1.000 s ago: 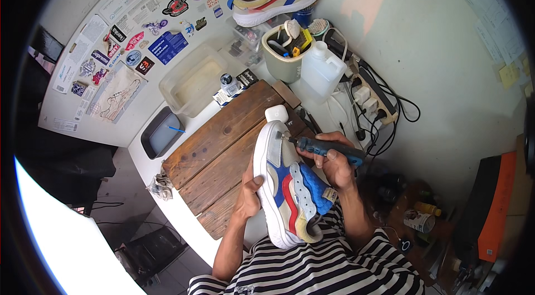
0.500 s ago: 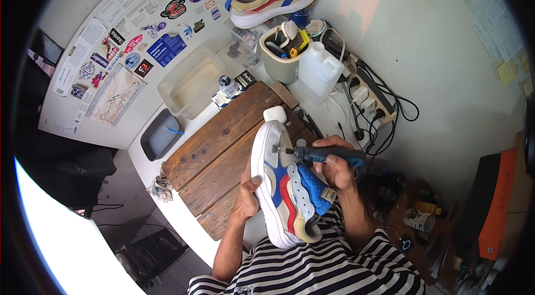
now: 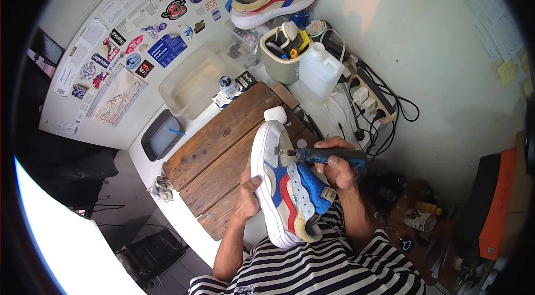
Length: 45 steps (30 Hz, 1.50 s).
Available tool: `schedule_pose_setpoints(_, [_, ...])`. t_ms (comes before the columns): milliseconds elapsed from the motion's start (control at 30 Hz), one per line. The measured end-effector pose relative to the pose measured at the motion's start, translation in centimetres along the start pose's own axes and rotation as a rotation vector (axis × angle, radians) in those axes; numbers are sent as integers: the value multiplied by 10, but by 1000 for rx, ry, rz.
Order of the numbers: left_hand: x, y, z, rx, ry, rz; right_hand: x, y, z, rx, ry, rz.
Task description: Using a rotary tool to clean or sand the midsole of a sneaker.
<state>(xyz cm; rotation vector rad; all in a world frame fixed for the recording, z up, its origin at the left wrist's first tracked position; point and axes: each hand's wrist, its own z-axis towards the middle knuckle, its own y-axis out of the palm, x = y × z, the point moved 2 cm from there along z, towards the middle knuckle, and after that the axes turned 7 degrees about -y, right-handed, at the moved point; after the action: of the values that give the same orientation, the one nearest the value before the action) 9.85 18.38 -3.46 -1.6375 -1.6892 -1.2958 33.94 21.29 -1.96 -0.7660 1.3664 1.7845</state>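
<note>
A sneaker (image 3: 285, 192) in white, blue, red and cream stands tilted in front of me, toe pointing away and its upper turned to the right. My left hand (image 3: 247, 194) grips it by the white sole, the thumb on the sole edge and the other fingers hidden behind. My right hand (image 3: 337, 168) is closed round a blue and black rotary tool (image 3: 323, 155). The small bit of that tool points left and meets, or nearly meets, the grey toe area; I cannot tell if it touches.
A wooden board (image 3: 223, 147) lies beneath, with a small white case (image 3: 275, 115) beyond the toe. Behind stand a clear tub (image 3: 192, 86), a tool bucket (image 3: 281, 69), a white jug (image 3: 320, 75) and a matching sneaker (image 3: 273, 5). A power strip (image 3: 368, 97) with cables lies right.
The rotary tool and my right hand have shifted very slightly to the right along the toe. The sneaker and my left hand stay put.
</note>
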Motion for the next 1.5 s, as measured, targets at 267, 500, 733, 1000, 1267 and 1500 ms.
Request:
schedule_pose_setpoints(267, [6, 5, -4, 24, -28, 10, -1, 1, 1, -1, -9, 18])
schedule_pose_setpoints(500, [5, 1, -2, 10, 29, 50, -1, -2, 0, -91, 6, 43])
schedule_pose_setpoints(733, [3, 2, -2, -3, 57, 58, 1, -2, -1, 8, -13, 70])
schedule_pose_setpoints(1000, [1, 1, -4, -1, 35, 21, 3, -3, -3, -11, -3, 18])
schedule_pose_setpoints(1267, [-2, -2, -1, -12, 58, 8, -3, 3, 0, -37, -29, 83])
schedule_pose_setpoints(1500, [9, 5, -3, -5, 27, 22, -5, -1, 0, -108, -28, 37])
